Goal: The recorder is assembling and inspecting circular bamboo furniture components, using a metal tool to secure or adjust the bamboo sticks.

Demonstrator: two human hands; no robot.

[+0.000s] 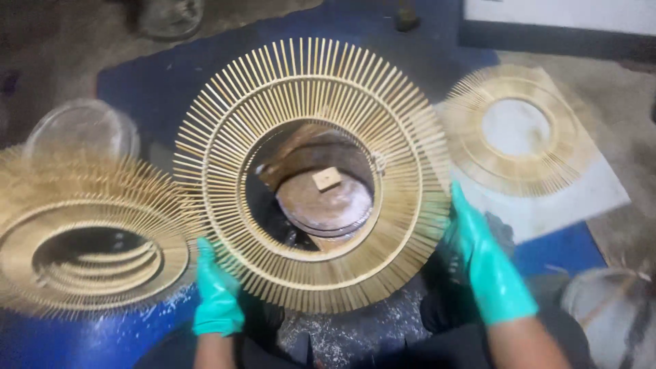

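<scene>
We hold a large round sunburst frame of thin golden wooden sticks [311,174] up between both hands, our left hand in a teal rubber glove [217,295] closed on its lower left rim and our right hand in a teal rubber glove [485,263] pressed flat along its right edge, the grip there not clear to us. Through its open centre shows a round brown disc with a small wooden block [326,198]. A stack of like golden sunburst frames [82,253] lies left on the blue sheet [137,89], and another golden sunburst frame [516,130] lies right on a pale board [581,198].
</scene>
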